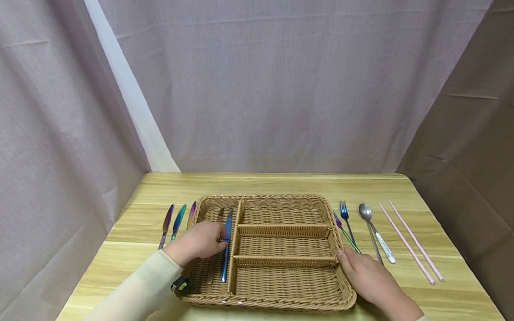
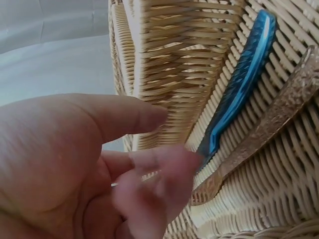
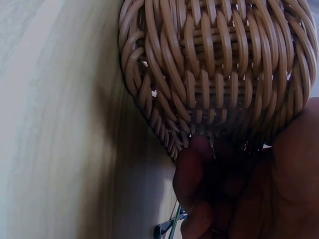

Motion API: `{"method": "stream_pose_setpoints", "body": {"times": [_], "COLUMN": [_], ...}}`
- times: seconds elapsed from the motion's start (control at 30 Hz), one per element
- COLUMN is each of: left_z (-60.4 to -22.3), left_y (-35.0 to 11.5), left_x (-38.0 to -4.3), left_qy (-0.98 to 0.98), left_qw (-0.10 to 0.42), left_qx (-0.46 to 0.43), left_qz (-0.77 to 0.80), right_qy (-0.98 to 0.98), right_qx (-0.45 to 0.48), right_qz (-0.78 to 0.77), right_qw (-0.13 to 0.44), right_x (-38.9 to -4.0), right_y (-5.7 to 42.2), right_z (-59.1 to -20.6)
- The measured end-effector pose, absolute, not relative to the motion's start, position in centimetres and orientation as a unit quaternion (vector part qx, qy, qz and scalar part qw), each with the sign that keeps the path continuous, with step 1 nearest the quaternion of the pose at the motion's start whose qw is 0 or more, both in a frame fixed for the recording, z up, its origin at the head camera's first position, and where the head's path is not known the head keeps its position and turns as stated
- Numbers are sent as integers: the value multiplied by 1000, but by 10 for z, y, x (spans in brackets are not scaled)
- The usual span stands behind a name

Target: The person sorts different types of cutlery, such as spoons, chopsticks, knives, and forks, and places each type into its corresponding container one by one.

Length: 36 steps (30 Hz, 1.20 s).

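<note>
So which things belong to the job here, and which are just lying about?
In the job, seemingly:
wicker basket, held by the right hand
blue knife and copper knife inside it, by the left hand

Lying about, untouched:
three knives further left
dark fork
green-handled utensil
spoon
pink chopsticks

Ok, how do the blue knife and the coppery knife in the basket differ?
The blue knife is glossy blue, while the coppery knife is brownish. The blue knife lies nearer the long divider; the coppery knife lies farther away. In the head view, the left hand hides the coppery knife's middle but little of the blue knife. Both lie lengthwise in the same basket compartment.
</note>
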State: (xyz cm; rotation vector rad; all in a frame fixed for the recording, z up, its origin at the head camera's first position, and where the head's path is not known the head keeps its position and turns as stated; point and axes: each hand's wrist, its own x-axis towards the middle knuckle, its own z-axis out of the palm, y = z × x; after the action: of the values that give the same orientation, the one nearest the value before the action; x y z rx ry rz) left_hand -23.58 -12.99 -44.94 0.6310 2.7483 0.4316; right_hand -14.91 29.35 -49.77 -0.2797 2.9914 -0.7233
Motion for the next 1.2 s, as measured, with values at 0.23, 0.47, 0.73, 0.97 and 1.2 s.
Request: {"method": "stream_pose_setpoints", "body": {"times": [0.23, 0.47, 0.73, 0.97, 1.2], "left_z": [-443, -432, -426, -423, -425], "left_y": [-137, -149, -169, -186, -203], "left_x": [-236, -238, -241, -243, -242], "left_qy": [960, 964, 963, 965, 970], "left_qw": [92, 79, 61, 33, 32], "left_qx": [207, 173, 171, 168, 151], "left_qz": [165, 188, 199, 198, 188], "right_qy": [967, 965, 965, 963, 962], "right_qx": [-93, -100, -94, -95, -93], "right_qz": [-237, -241, -244, -252, -257], "right_qw": [28, 26, 28, 27, 28], "right_x": [-149, -149, -149, -148, -149], "right_y": [293, 292, 293, 294, 295], "right_z": [-496, -495, -496, -495, -498]}}
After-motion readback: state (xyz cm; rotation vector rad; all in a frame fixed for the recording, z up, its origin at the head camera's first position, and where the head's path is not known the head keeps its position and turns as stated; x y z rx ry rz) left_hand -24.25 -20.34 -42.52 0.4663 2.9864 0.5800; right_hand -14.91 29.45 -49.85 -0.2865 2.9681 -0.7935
